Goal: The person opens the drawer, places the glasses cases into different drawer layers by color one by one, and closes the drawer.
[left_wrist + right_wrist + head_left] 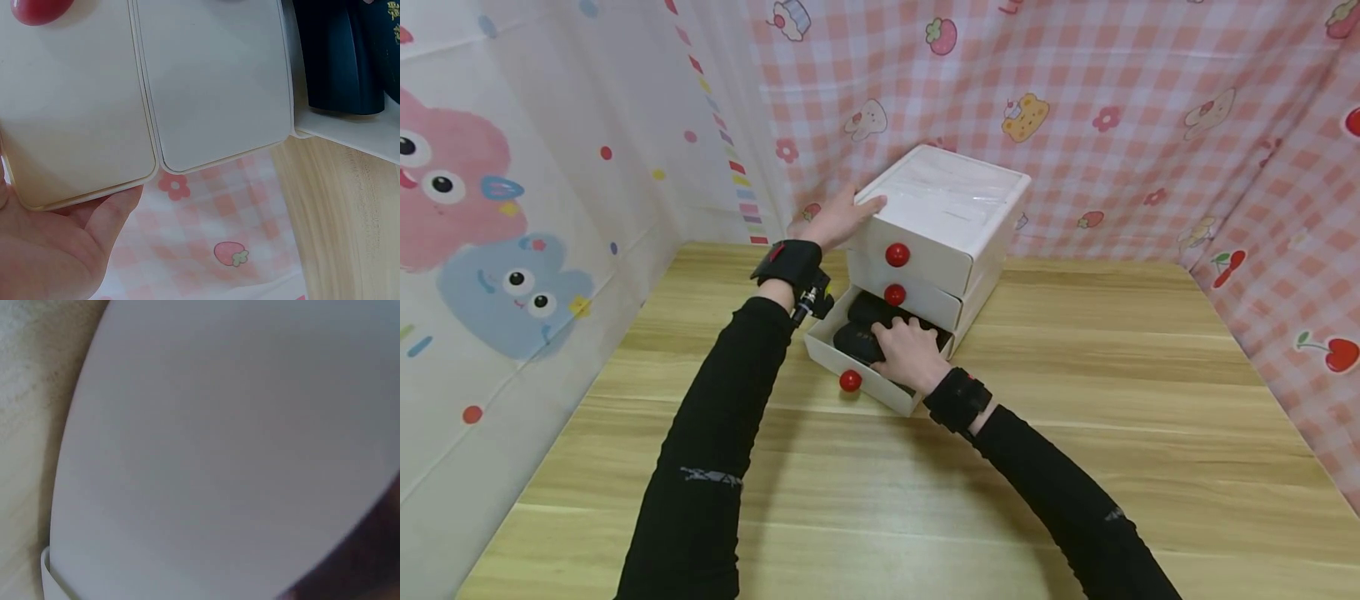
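A white drawer cabinet (936,196) with red round knobs stands against the back cloth. My left hand (838,218) holds its upper left edge, thumb on top; in the left wrist view, fingers bend round the side. The bottom drawer (868,385) is pulled out. Inside lie a rounded black case (856,342) with gold lettering and a long black object (868,308) behind it. My right hand (910,354) reaches into this drawer with bent fingers over the black things; its grip is unclear. The right wrist view shows mostly a blurred pale panel (212,450).
The two upper drawers (917,271) are closed. The cabinet stands on a wood-grain table (1097,400). Pink checked cloth (1075,183) hangs behind and on the right, and white cartoon-print cloth (572,275) on the left.
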Demonstrator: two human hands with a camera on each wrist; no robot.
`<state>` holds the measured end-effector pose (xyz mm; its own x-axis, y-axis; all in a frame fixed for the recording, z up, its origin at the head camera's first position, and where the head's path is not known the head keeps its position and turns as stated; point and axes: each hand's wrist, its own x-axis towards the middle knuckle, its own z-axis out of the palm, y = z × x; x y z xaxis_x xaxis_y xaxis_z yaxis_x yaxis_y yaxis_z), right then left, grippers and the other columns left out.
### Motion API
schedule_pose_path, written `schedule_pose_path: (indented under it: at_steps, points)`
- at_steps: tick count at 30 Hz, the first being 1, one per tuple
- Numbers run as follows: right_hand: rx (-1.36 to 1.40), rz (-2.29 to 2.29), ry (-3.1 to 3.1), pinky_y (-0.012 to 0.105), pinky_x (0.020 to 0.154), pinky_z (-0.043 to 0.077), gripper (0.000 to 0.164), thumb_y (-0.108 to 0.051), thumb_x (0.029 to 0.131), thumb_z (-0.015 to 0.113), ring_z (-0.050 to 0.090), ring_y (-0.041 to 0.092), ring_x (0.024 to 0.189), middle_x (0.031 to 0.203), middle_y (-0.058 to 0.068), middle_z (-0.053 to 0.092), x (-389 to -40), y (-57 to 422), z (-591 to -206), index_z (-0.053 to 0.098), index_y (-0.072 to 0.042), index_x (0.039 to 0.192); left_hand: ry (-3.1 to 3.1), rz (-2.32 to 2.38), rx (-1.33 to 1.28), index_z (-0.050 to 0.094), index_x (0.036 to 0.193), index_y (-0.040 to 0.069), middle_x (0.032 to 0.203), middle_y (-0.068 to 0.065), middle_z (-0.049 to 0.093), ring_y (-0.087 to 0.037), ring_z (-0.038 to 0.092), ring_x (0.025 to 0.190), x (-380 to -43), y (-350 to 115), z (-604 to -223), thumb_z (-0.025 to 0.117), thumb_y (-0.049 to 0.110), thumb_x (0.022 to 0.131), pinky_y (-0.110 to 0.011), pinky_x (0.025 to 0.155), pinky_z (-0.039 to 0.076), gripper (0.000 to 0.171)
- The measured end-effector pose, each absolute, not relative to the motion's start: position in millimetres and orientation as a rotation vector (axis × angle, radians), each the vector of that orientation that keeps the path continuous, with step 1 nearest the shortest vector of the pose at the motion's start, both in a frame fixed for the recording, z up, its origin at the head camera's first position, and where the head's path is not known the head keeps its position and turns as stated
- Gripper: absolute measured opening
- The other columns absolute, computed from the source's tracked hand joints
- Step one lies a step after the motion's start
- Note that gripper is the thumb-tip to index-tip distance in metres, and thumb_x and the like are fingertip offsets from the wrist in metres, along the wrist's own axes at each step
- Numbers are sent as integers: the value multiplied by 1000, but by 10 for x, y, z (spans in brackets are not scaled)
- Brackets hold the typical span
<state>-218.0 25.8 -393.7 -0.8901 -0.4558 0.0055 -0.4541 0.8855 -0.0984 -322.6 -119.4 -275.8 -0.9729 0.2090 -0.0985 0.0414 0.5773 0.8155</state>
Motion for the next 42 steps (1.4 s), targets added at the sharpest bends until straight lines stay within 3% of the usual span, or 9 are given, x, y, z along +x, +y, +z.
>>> schedule_pose_path:
  at_steps: [13, 19, 30, 36, 42]
  points:
    - [-777, -157, 3009, 56, 74, 53, 56, -29, 81, 75, 56, 42, 101, 119, 24, 55, -2189, 241, -3996, 50, -11, 129, 2618, 1367, 224, 6, 152, 7, 158, -10, 18, -21, 24, 142, -3195, -1196, -2744, 44, 50, 96, -37, 117, 24, 80]
    - [-842, -160, 2991, 48, 77, 54, 51, -25, 83, 73, 56, 37, 98, 117, 22, 55, -2153, 305, -3961, 54, -9, 128, 2635, 1325, 211, 4, 153, 10, 160, -9, 15, -21, 22, 145, -3214, -1185, -2743, 44, 47, 97, -38, 118, 22, 78]
    - [-1432, -150, 3306, 30, 56, 52, 19, -8, 85, 68, 61, 21, 70, 88, 9, 62, -1817, 260, -3908, 68, -9, 103, 2633, 1329, 172, 5, 153, 10, 159, -8, 17, -22, 25, 142, -3198, -1187, -2726, 44, 47, 97, -40, 118, 24, 77]
    - [-1673, 150, 3366, 26, 56, 50, 12, -9, 87, 64, 61, 17, 75, 92, 4, 63, -1662, 115, -3998, 69, -10, 98, 2651, 1341, 196, 11, 152, 8, 156, -11, 24, -23, 31, 137, -3261, -1194, -2774, 45, 45, 97, -39, 116, 27, 75]
    - [-1625, 410, 3395, 24, 57, 48, 18, -13, 90, 60, 62, 14, 80, 97, 1, 64, -1621, -2, -4142, 71, -13, 104, 2645, 1350, 187, 12, 152, 9, 155, -10, 26, -23, 33, 135, -3250, -1177, -2776, 45, 46, 97, -40, 115, 29, 74]
